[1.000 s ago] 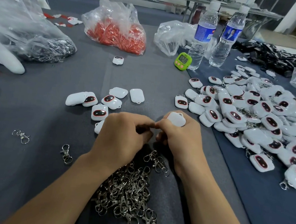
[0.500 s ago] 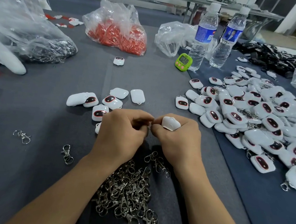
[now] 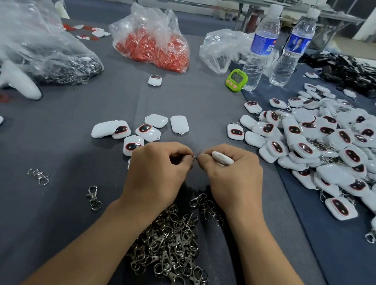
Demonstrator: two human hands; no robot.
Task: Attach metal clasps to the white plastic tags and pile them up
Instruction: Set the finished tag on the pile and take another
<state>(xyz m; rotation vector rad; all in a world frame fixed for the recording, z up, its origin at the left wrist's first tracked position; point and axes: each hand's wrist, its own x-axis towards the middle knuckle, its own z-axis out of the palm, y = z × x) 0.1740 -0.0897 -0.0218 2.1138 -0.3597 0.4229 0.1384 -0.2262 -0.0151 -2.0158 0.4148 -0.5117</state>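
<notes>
My right hand [image 3: 233, 177] curls round a white plastic tag [image 3: 222, 158] above the near-centre surface [image 3: 186, 100]; my left hand [image 3: 158, 169] pinches a metal clasp [image 3: 194, 158] against its end. I'd steady the tag, thread the ring fully through, then add it to the right-hand tag pile [image 3: 321, 144].

Bare counter [image 3: 200, 106] lies open mid-field, between the loose tags [image 3: 154, 120] and the green timer [image 3: 236, 80]. The tag pile [image 3: 335, 148] blocks the right; the clasp heap [image 3: 171, 245] occupies the near edge.
</notes>
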